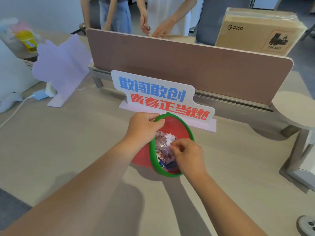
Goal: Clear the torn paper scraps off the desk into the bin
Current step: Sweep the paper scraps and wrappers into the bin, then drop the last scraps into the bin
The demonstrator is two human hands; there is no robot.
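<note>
A small red bin with a green rim (pixel 185 129) sits tilted toward me at the middle of the beige desk (pixel 68 150). Torn paper scraps (pixel 164 143) fill its inside. My left hand (pixel 143 126) grips the bin's far left rim. Over the bin's mouth, my right hand (pixel 187 155) has its fingers pinched together on paper scraps. I see no loose scraps on the desk top.
A white sign with blue and red characters (pixel 162 97) stands just behind the bin, against a brown divider panel (pixel 187 65). A pale purple sign (pixel 63 68) and a white cable (pixel 15 109) lie at the left. Two people stand beyond the divider. A cardboard box (pixel 259 31) is at back right.
</note>
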